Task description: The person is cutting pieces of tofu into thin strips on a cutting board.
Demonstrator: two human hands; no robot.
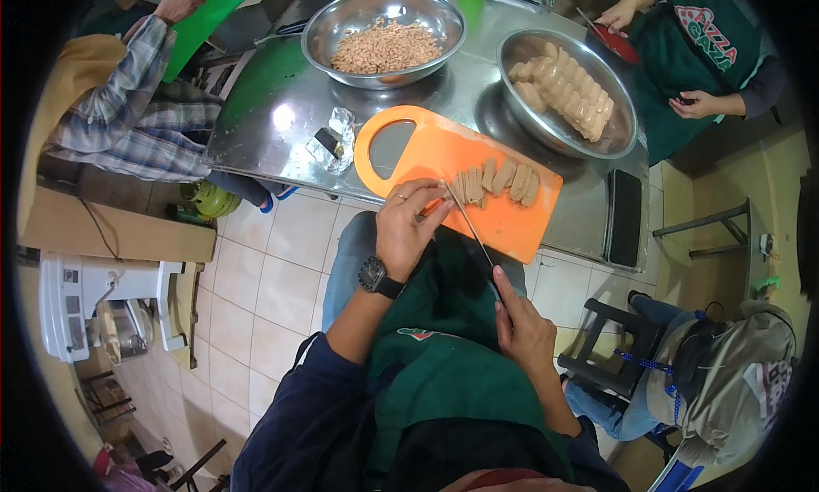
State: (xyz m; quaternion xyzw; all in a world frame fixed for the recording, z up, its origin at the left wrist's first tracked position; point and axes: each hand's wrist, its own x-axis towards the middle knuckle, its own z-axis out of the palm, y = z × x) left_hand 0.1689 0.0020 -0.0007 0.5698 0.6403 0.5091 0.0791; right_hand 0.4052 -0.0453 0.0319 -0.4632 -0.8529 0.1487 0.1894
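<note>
My right hand [522, 328] grips a knife [472, 226] by its handle, the blade slanting up and left over the near edge of an orange cutting board [435, 151]. My left hand [409, 229], with a black watch at the wrist, is closed with its fingertips pressed together beside the knife's tip. What sits between those fingertips is too small to make out. Just beyond the blade, light-brown, sausage-like strips [499, 181] lie cut in a row on the board.
A steel bowl [311, 44] of finely chopped light-brown bits stands at the back. Another steel bowl [627, 133] holds stacked sausage-like pieces. Crumpled foil [341, 133] and a black phone [624, 217] lie on the steel table [264, 155]. Co-workers stand left and right; a black stool [610, 343] is at right.
</note>
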